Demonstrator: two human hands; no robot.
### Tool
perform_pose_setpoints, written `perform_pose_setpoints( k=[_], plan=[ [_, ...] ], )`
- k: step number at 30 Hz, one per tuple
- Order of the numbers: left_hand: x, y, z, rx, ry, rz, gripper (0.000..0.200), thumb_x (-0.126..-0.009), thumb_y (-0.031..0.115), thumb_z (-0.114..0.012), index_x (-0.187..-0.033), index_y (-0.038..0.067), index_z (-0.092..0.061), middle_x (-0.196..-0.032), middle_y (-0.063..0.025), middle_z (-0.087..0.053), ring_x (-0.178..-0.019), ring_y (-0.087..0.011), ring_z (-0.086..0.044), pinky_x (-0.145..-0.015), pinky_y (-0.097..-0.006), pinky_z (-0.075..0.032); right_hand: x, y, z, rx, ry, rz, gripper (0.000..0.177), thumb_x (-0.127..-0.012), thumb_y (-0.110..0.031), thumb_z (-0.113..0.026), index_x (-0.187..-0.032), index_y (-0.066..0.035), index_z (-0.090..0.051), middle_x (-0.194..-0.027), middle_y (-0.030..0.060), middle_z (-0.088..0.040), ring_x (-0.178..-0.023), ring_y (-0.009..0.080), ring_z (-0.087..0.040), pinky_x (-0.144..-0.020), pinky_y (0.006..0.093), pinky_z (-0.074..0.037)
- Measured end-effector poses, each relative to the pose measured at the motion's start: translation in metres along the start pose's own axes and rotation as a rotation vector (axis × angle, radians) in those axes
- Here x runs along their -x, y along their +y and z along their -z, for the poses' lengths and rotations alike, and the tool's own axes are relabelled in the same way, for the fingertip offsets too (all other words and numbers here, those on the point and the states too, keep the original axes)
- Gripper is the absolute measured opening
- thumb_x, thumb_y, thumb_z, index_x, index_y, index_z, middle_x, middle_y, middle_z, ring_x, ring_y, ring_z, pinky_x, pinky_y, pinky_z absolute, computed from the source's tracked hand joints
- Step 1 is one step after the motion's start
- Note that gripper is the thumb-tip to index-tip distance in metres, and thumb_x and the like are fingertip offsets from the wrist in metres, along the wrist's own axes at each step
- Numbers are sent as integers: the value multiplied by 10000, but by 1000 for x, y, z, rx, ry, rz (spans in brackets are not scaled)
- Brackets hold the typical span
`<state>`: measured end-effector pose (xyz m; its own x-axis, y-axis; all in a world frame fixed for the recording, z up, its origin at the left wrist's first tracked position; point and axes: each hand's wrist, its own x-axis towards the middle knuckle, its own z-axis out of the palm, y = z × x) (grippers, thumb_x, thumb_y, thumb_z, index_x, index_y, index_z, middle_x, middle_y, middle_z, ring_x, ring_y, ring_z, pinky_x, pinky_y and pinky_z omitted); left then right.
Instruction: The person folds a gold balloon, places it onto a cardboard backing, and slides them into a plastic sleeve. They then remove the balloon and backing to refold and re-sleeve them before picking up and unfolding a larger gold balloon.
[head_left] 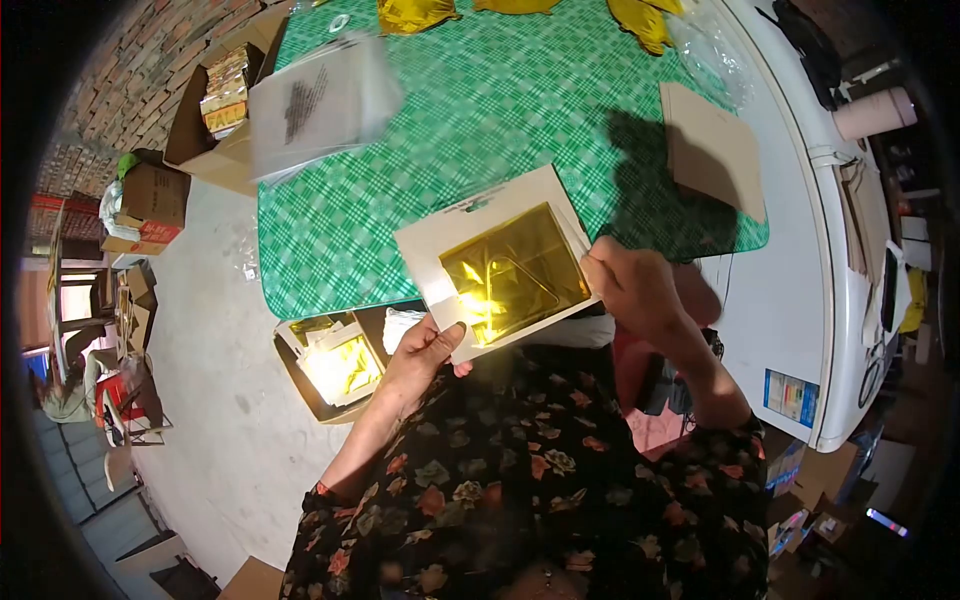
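Note:
Both hands hold a white card (425, 245) over the near edge of the table. A shiny, creased gold foil sheet (530, 265) covers much of its face. At the lower left corner, my left hand (425, 355) has its thumb on top and fingers underneath. My right hand (635, 285) is closed at the card's right edge, where a second layer seems to show behind it. Small print is visible near the card's top edge. Which layer the right fingers pinch is hard to make out.
A green checked tablecloth (460, 120) spans the table. On it lie a stack of plastic-sleeved sheets (325, 100), beige cards (710, 150) and gold foil pieces (415, 12). Below the left edge stands an open carton (300, 385) with similar foil cards. A white appliance (780, 300) flanks the right side.

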<state>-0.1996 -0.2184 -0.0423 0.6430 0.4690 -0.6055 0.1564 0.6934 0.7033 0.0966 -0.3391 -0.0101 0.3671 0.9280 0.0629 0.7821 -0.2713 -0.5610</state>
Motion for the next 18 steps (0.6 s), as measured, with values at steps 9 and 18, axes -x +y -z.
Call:
perform_pose_setpoints(
  k=[9,18],
  plan=[
    [0,-3,6,19,-48,2,258,-1068,187,-646,-1290,57,-665,-1075,-22,-709,-839,-121,-644,-657,-277,-531,9,-13,-2,-44,11,-50,202,-985,-272,-706,-942,-96,-617,-720,163,-679,-690,396,-700,-609,493,-526],
    [13,5,13,22,-86,119,347,-1037,99,-642,-1365,-14,-628,-1101,-44,-726,-850,-117,-668,-692,-266,-554,49,-5,-9,-635,28,-395,276,-1047,-228,-640,-1227,-19,-641,-948,50,-693,-874,132,-647,-759,319,-506]
  ],
)
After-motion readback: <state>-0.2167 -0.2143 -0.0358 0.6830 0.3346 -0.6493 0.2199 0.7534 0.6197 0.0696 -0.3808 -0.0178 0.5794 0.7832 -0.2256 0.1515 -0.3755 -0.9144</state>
